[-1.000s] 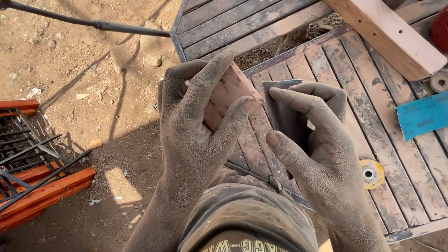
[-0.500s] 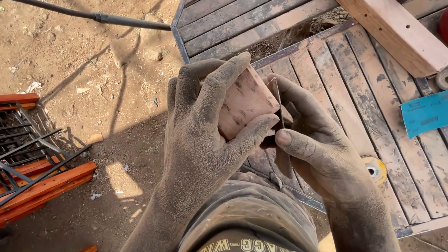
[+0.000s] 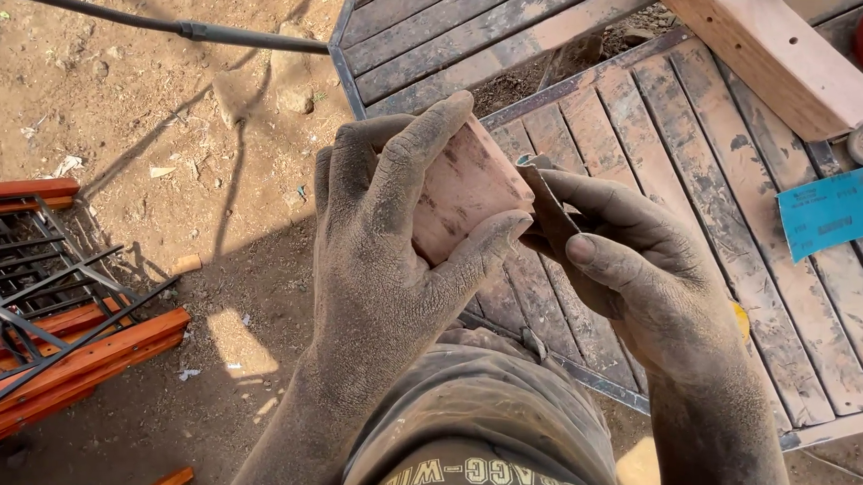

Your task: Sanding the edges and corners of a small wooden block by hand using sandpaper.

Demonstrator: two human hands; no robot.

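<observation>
Wood block (image 3: 462, 191) clamped in left hand (image 3: 383, 260); grey abrasive strip (image 3: 548, 204) pinched by right hand (image 3: 641, 278), mostly hidden by fingers.

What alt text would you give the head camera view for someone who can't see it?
Two dusty hands work over a slatted wooden panel: the left hand grips a small reddish wooden block while the right hand presses a folded strip of sandpaper against its edge.

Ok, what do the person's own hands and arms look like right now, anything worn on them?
Both are bare: no gloves, sleeves, watch or rings visible. The left hand and right hand are coated in fine dust that runs on up both forearms, caked in the knuckle creases. The right thumbnail shows, short and dusty.
</observation>
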